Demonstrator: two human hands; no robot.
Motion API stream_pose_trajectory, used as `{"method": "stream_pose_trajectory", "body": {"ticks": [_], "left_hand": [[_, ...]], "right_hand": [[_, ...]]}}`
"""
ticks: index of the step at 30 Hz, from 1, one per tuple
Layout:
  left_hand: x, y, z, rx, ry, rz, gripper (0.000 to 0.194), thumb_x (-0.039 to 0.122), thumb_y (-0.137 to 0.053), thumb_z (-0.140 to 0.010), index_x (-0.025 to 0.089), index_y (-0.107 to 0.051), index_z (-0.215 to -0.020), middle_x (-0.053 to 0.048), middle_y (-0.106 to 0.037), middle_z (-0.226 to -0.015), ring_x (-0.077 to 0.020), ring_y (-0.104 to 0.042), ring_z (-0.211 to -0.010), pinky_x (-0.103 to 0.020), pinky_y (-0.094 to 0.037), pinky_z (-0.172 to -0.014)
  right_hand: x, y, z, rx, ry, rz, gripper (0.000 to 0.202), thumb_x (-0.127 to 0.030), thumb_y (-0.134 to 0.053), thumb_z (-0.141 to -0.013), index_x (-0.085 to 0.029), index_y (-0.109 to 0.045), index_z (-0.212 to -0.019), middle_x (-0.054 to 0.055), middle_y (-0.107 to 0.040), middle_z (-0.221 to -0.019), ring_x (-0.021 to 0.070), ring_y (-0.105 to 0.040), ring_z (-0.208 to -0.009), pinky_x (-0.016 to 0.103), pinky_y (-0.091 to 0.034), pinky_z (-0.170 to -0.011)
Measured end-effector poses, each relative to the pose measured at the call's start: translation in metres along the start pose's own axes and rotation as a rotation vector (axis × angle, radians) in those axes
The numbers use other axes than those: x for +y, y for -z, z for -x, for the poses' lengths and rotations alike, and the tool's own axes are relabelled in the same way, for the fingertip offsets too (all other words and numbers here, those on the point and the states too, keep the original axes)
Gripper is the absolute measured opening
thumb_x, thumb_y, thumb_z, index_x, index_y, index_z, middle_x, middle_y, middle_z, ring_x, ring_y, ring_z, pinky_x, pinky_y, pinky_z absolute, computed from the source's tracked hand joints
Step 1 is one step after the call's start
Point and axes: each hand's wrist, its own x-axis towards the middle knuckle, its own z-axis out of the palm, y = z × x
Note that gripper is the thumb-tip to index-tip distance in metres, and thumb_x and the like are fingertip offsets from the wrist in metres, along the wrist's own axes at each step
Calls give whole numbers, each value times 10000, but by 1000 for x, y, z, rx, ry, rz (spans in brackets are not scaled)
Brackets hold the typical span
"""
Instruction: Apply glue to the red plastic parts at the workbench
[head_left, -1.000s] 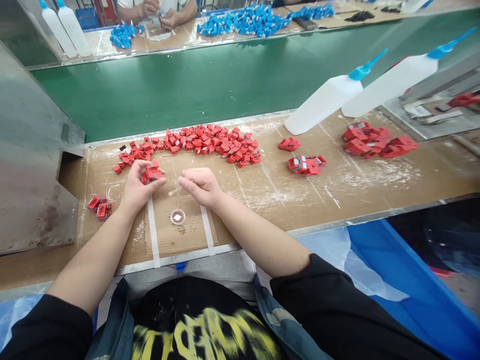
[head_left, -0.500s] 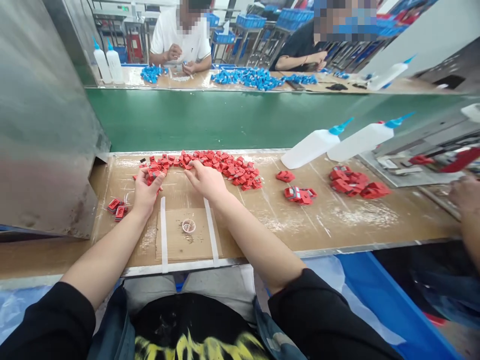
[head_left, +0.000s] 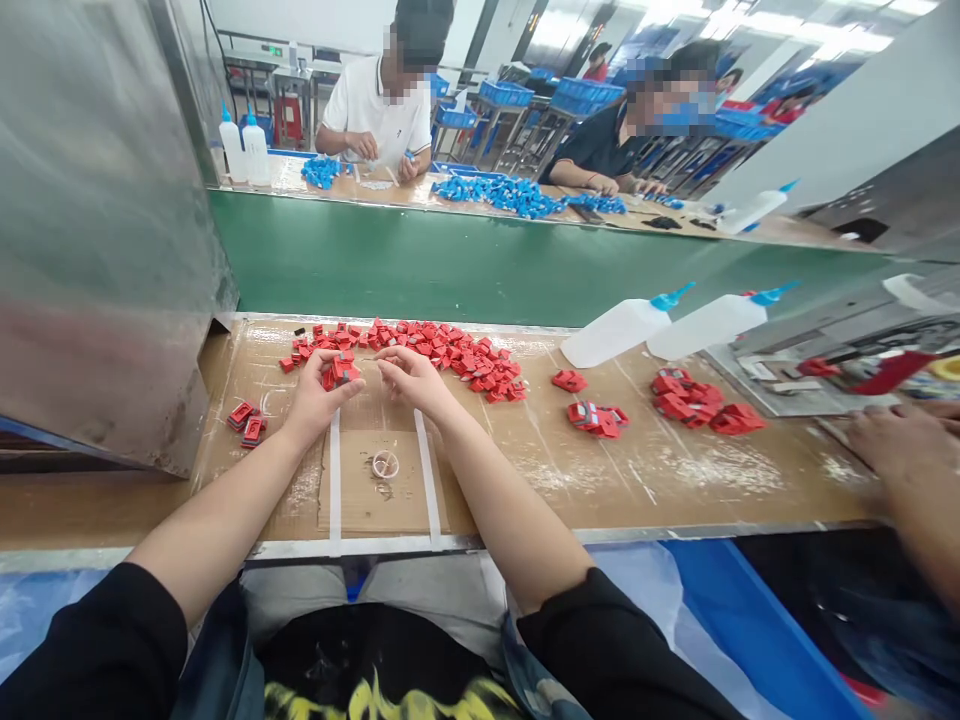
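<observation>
My left hand point(head_left: 313, 400) is closed around several small red plastic pieces point(head_left: 342, 370), grey showing among them, above the work surface. Just to its right is my right hand point(head_left: 414, 382), thumb and forefinger drawn together in a pinch; whatever lies between the fingertips is too small to make out. Behind both hands spreads a long heap of red plastic parts point(head_left: 465, 355). Two or so red-and-grey pieces point(head_left: 247, 424) lie left of my left forearm. In front of me, a small round cup point(head_left: 385, 464) stands on a cardboard pad point(head_left: 360, 505) between white tape strips.
Two white squeeze bottles point(head_left: 619, 333) with blue nozzles lean at the right, beyond small groups of red assemblies point(head_left: 598, 419). A metal housing point(head_left: 97, 250) borders the left side. A co-worker's hand point(head_left: 892, 440) is at far right; two people sit across the green divider point(head_left: 450, 250).
My right hand has drawn back from the red heap toward my left hand. My left hand has shifted slightly right with its red pieces. The camera view has tilted upward.
</observation>
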Motion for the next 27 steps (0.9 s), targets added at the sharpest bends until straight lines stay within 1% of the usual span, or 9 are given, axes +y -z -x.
{"method": "stream_pose_trajectory", "body": {"ticks": [2, 3, 8, 10, 13, 16, 19, 23, 27], "left_hand": [[0, 0, 0, -20, 2, -33, 656, 541, -915, -679, 192, -550, -1097, -77, -717, -1028, -192, -691, -938, -330, -546, -879], [0, -1, 1, -22, 2, -54, 651, 537, -918, -676, 191, -556, -1090, -75, -718, -1020, -195, -691, -937, -334, -543, -884], [1, -3, 3, -70, -19, -197, 644, 513, -942, -644, 198, -612, -1099, -68, -713, -1055, -213, -687, -966, -350, -545, -893], [3, -4, 4, -99, -28, -237, 633, 505, -940, -653, 207, -628, -1116, -70, -713, -1089, -224, -688, -998, -359, -549, -903], [7, -6, 5, -124, -59, -289, 598, 491, -930, -679, 214, -643, -1124, -73, -712, -1116, -232, -686, -1036, -364, -551, -917], [11, -6, 6, -126, -74, -325, 564, 477, -924, -695, 214, -650, -1112, -65, -712, -1082, -226, -689, -1003, -357, -553, -900], [11, -6, 6, -130, -64, -353, 551, 464, -926, -691, 217, -652, -1100, -47, -711, -1046, -213, -690, -958, -341, -548, -867], [10, -5, 8, -130, -54, -398, 531, 458, -922, -689, 220, -659, -1085, -34, -716, -1029, -216, -690, -952, -334, -538, -853], [10, -4, 10, -138, -73, -480, 506, 476, -904, -708, 230, -666, -1080, -23, -721, -1014, -222, -686, -945, -329, -524, -830]], "right_hand": [[0, 1, 8, -13, 51, -257, 482, -528, -681, -913, -175, -600, -1232, -10, -621, -773, 145, -583, -612, 287, -536, -600], [-1, 1, 11, -7, 79, -308, 496, -528, -726, -883, -170, -613, -1206, -6, -630, -768, 143, -585, -607, 288, -533, -595], [-6, 2, 22, 168, 265, -162, 281, -435, -776, -865, -166, -695, -869, 14, -639, -749, 136, -567, -651, 274, -473, -607], [-9, 2, 24, 211, 305, -174, 244, -407, -776, -869, -174, -707, -893, 20, -653, -783, 150, -594, -701, 284, -495, -645], [-14, 1, 27, 215, 320, -254, 246, -404, -760, -904, -196, -714, -1026, 46, -702, -902, 182, -661, -813, 324, -553, -753], [-17, -2, 28, 239, 420, -161, 253, -442, -740, -935, -218, -745, -1053, 81, -706, -1031, 211, -662, -940, 367, -559, -842], [-17, -6, 27, 225, 520, -51, 279, -486, -723, -951, -224, -775, -1032, 99, -651, -1088, 227, -626, -1014, 383, -546, -865], [-10, -11, 24, 188, 537, 6, 278, -487, -727, -953, -228, -790, -1034, 65, -603, -1003, 179, -601, -877, 340, -539, -802], [-4, -12, 24, 150, 583, 73, 246, -430, -689, -992, -224, -783, -1089, 55, -654, -923, 163, -610, -780, 313, -544, -758]]}}
